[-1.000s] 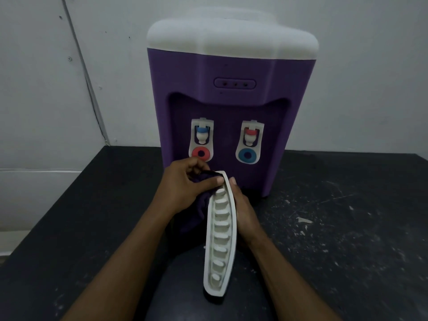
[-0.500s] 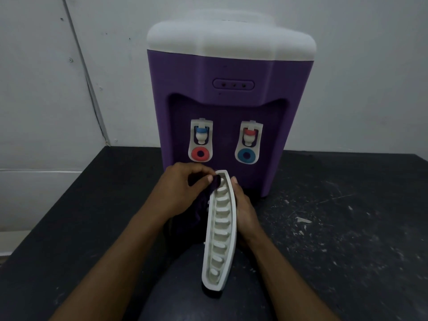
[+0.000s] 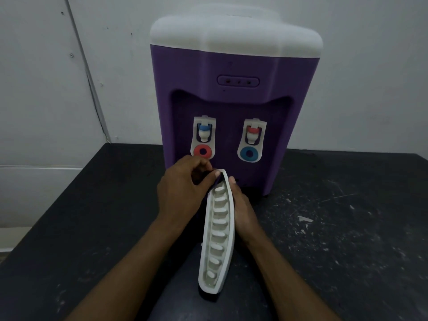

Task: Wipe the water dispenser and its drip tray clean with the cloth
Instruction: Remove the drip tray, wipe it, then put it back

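Observation:
A purple water dispenser (image 3: 234,72) with a white top stands at the back of the black table, its two taps facing me. In front of it I hold the white drip tray (image 3: 217,232) on edge, long side pointing toward me. My right hand (image 3: 243,212) grips the tray from its right side. My left hand (image 3: 183,191) pinches a dark purple cloth (image 3: 212,179) against the tray's far end. Most of the cloth is hidden behind my left hand and the tray.
The black table (image 3: 347,228) carries white scuffs and flecks on its right half. A pale wall (image 3: 46,89) rises behind the table and dispenser. The table's left edge runs diagonally at the lower left.
My left hand's fingers have shifted slightly along the tray's far end with the cloth. The tray and my right hand stay almost where they were.

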